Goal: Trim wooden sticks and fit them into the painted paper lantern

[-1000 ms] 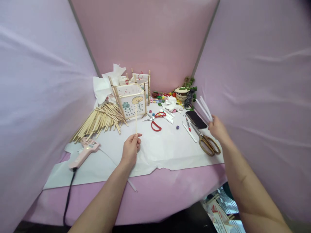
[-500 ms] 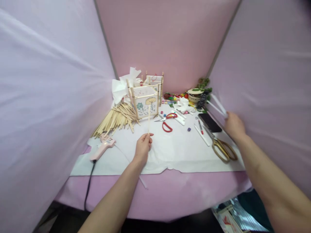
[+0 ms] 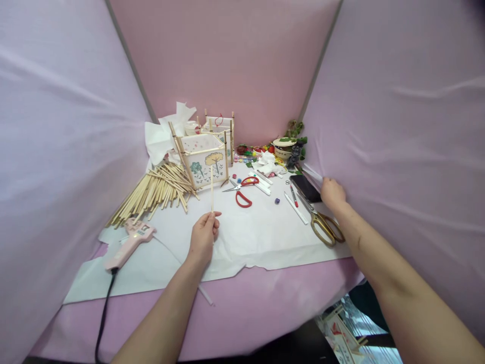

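Note:
My left hand (image 3: 203, 235), over the middle of the white sheet, pinches a thin wooden stick (image 3: 212, 189) that points away from me. Behind the stick's tip stands a box of wooden sticks with painted white panels (image 3: 206, 169). At the right side wall, my right hand (image 3: 333, 193) is closed on some slim white strips (image 3: 312, 173); whether they are paper or plastic I cannot tell. Beside that hand lie a black phone (image 3: 305, 188) and gold-handled scissors (image 3: 326, 227).
A pink glue gun (image 3: 131, 240) with a black cord lies front left, below a pile of wooden sticks (image 3: 151, 194). Red-handled scissors (image 3: 244, 189), a white pen (image 3: 296, 208) and crumpled white paper (image 3: 267, 164) lie mid-table. A lidded bowl (image 3: 284, 149) stands at the back.
The view has turned to the right, so the table appears further left. My right hand has lowered the white strips toward the phone. My left hand keeps the wooden stick.

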Tool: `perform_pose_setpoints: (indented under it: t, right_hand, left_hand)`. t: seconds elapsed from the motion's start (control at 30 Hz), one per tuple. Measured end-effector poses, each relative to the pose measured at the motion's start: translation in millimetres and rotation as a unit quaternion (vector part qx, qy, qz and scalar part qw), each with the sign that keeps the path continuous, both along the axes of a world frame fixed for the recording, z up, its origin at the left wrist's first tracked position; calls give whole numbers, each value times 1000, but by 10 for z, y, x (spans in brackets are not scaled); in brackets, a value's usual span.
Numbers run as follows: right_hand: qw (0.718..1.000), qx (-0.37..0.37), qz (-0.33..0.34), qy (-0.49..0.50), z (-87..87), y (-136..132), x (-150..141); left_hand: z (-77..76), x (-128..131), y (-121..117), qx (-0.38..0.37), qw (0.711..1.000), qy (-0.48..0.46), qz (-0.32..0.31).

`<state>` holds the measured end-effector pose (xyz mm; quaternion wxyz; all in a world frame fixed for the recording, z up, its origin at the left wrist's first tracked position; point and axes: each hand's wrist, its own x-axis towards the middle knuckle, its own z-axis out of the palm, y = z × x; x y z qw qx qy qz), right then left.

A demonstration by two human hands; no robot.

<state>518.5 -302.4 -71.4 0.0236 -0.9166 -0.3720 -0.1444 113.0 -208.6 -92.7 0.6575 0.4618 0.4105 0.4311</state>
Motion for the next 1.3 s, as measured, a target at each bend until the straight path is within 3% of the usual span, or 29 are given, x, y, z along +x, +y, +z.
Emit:
perform_pose_setpoints:
  t: [0.17,0.33,0.53,0.67,0.77,0.87,0.9,0.97,1.1,1.3]
  right_hand:
    - [1000,-13,1,-6,-136,64,-15]
    - [1000,-1,31,-1,-148,92,-86]
    - [995,43,90,27,-4,22,-210]
    - [976,84,183,84,155,65,-641]
    - [935,114,284,180,207,118,-1264]
    - [784,194,365,463,157,145,-1910]
    - [745,204,369,517,118,152,-2075]
    - [697,208,353,589,22,163,-2289]
    - [660,210,316,649,-151,153,-2345]
    - [627,217,301,685,-208,80,-2294]
  left_hand:
    - [10,-3,-6,4,1000,0,-2]
    - [25,-3,-11,3,1000,1,-3]
    - [19,-1,3,3,1000,7,-4]
    - [49,11,-27,3,1000,0,-2]
    - [98,37,-103,-10,999,-19,-35]
    - [132,80,-199,-56,990,-62,-110]
    - [135,96,-228,-80,984,-79,-138]
    - [132,127,-278,-128,968,-108,-188]
    - [119,171,-339,-190,942,-132,-242]
    - [91,192,-355,-209,940,-111,-245]
